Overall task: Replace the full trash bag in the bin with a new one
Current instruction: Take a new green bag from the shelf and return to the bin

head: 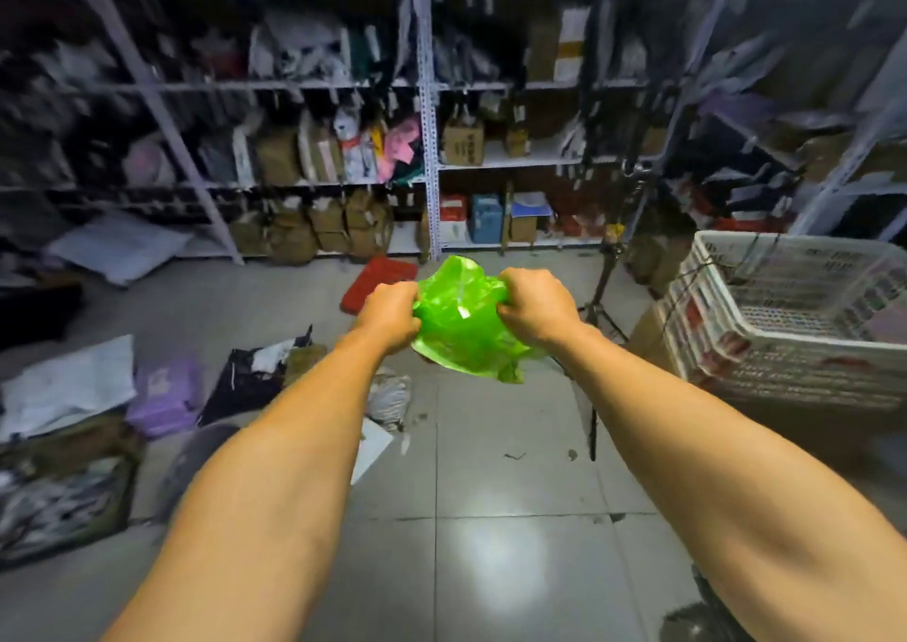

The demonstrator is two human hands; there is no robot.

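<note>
Green trash bag [459, 320]: thin, limp, featherlight film, likely slippery and easily torn, bunched in mid-air above the tiled floor [491, 519] between left hand [390, 315] and right hand [537, 302], both gripping its crumpled edges; best held at the rim.

No text is showing legibly: printing on the cardboard boxes [463, 143] at twelve o'clock and the white crate [785, 317] at three o'clock is blurring out.
</note>
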